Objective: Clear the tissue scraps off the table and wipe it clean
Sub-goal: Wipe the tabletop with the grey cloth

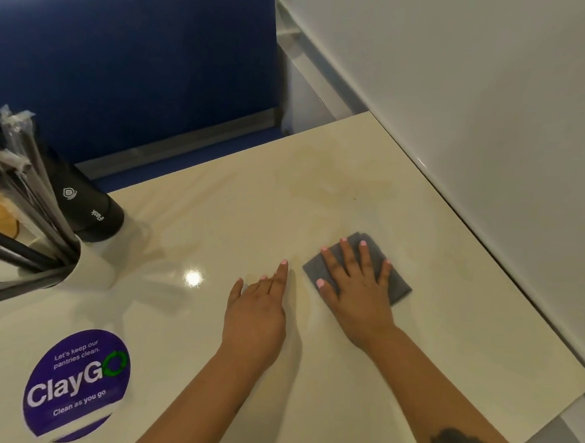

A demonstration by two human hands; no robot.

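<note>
Right hand [357, 290] flat, fingers spread wide, pressing a folded grey cloth [397, 282] onto the glossy cream table [216, 216], toward its wall side. Left hand [256, 308] just beside, open, fingers straight and together, grasping nothing. Faint yellowish smears beyond the cloth. Round purple sticker [75, 384] near left; matte black flask [89, 209] farther back.

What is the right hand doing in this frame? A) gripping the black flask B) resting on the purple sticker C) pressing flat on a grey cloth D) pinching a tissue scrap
C: the right hand lies with fingers spread flat on the grey cloth on the table; the black flask stands far off.
</note>
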